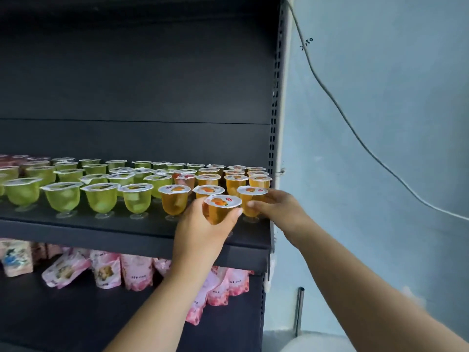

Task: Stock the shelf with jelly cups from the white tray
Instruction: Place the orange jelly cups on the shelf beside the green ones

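As left hand (200,219) grips orange cup (221,208) | above shelf (101,226) edge

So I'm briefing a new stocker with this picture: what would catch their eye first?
First, the rows of jelly cups on the black shelf: green cups to the left, orange cups to the right. Then the two hands at the shelf's right front: the left hand holds an orange cup above the edge, and the right hand grips another orange cup standing in the front row.
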Demonstrator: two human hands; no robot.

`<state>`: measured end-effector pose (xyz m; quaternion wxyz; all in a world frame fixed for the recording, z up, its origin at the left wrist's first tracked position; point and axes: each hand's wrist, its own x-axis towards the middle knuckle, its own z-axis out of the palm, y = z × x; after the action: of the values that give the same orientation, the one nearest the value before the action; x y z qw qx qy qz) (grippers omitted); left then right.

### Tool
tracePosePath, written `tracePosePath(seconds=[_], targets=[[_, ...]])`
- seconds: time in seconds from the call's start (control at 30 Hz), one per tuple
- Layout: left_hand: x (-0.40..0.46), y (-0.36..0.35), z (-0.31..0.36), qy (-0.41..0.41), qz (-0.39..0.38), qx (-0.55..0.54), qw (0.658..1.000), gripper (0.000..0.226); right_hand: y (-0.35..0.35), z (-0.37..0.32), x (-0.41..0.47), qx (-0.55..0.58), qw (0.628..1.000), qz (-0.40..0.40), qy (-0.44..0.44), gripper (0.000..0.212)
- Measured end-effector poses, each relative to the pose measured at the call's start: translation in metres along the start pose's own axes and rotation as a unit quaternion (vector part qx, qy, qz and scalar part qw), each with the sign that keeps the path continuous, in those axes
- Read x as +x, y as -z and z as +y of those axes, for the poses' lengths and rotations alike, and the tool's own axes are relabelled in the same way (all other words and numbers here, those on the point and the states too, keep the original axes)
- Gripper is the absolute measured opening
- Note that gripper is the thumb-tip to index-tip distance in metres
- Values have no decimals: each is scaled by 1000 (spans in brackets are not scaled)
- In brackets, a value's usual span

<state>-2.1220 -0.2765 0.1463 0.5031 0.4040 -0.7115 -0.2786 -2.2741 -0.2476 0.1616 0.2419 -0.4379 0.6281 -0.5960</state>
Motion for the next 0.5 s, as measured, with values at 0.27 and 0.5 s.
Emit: tracePosePath(seconds=[0.27, 0.5], targets=[[4, -3, 12, 96, -32, 97, 990, 56, -10, 10, 45, -156, 984, -58, 65, 51], [-8, -8, 22, 136, 21, 75, 988, 21, -8, 23, 43, -251, 956, -72, 132, 45]])
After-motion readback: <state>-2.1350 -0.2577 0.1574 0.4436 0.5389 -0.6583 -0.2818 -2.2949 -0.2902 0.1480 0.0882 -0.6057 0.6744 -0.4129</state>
